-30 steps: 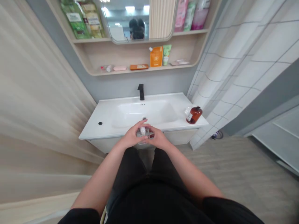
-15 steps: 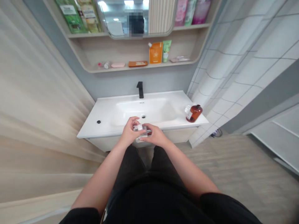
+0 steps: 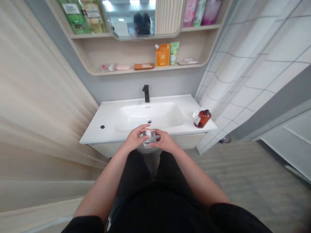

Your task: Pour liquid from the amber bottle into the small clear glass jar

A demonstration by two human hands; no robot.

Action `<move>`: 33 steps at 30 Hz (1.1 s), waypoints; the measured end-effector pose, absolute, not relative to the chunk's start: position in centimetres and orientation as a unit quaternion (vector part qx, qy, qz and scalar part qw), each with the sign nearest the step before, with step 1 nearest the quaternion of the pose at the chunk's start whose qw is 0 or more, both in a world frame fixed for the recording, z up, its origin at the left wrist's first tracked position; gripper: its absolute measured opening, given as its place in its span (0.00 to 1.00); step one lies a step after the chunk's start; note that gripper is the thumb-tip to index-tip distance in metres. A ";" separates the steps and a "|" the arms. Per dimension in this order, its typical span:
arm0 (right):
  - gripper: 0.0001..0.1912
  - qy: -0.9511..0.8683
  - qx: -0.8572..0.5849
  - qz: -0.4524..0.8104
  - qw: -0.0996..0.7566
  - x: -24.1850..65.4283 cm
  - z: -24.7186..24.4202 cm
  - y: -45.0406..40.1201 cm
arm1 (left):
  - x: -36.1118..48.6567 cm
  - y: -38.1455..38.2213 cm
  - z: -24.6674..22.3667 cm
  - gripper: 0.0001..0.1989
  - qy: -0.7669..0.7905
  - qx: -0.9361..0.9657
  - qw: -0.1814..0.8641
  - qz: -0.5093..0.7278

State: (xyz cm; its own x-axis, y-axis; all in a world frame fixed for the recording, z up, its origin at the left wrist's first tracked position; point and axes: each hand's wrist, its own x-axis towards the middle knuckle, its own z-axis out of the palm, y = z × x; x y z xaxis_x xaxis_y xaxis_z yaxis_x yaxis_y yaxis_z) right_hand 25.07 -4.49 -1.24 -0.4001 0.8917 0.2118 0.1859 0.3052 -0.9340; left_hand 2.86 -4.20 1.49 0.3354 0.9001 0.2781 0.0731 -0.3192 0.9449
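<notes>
- Partly covered: the clear container (image 3: 148, 141), its sides hidden behind my fingers. A white piece shows at its top; contents hard to make out (a reddish patch shows by the right fingers, source unclear).
- Cut off by the upper picture edge: the mirror (image 3: 145, 24), the green bottle (image 3: 75, 19) and the other bottles on the upper shelves. Labels too blurred to read.
- Lower shelf, left to right: small clear items at the left end, pink item (image 3: 123, 67), flat orange item (image 3: 144, 66), upright orange pouch (image 3: 162, 55), green tube (image 3: 174, 53) just beside it, clear packet at the right end.
- Counter (image 3: 93, 131): black faucet (image 3: 146, 94) behind the white basin (image 3: 157, 113); black disc (image 3: 102, 127) on the left; amber bottle (image 3: 203, 118), tilted in view, at the right end, with something clear and crumpled beside it.
- In the way: my hands and the container overlap the counter's front edge in view. Container height relative to it: cannot tell.
- Left hand (image 3: 134, 139): thumb and fingers bent, closed on the container's left side.
- Right hand (image 3: 165, 141): thumb and index curved apart by the container's width, tips against its right side; remaining fingers partly hidden.
</notes>
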 end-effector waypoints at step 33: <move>0.40 -0.702 -0.410 0.424 0.399 24.9 -2.2 -3.2 | 1.9 -4.2 4.6 0.14 0.467 0.615 0.301 0.560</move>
